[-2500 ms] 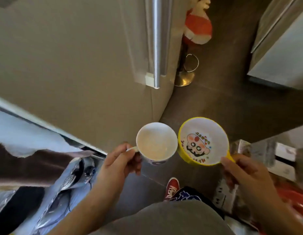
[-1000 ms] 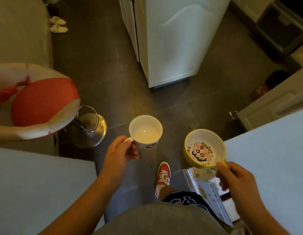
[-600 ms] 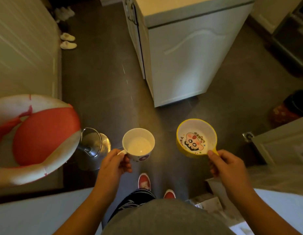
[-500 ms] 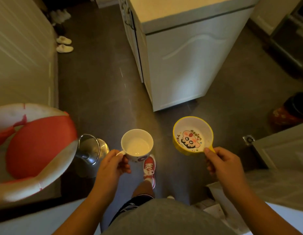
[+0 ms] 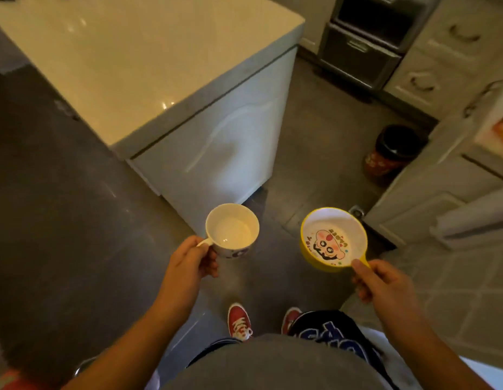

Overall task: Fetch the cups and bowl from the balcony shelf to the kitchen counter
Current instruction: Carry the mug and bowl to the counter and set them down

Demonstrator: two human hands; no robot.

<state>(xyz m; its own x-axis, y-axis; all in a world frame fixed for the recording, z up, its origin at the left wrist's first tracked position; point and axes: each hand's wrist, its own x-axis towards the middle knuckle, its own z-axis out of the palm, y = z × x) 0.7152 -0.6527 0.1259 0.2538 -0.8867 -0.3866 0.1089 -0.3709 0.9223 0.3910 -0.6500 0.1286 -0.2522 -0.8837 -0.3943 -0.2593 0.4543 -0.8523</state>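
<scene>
- I could read no full word anywhere in the head view.
- The yellow bowl, held in my right hand, carried small coloured characters arcing around a cartoon face on its white inside; they were too small and blurred for me to read.
- My dark shorts bore large blue block lettering with a white outline, partly hidden by my shirt; I could not make out the letters.
- The red bin on the floor showed pale markings that I could not read.
</scene>
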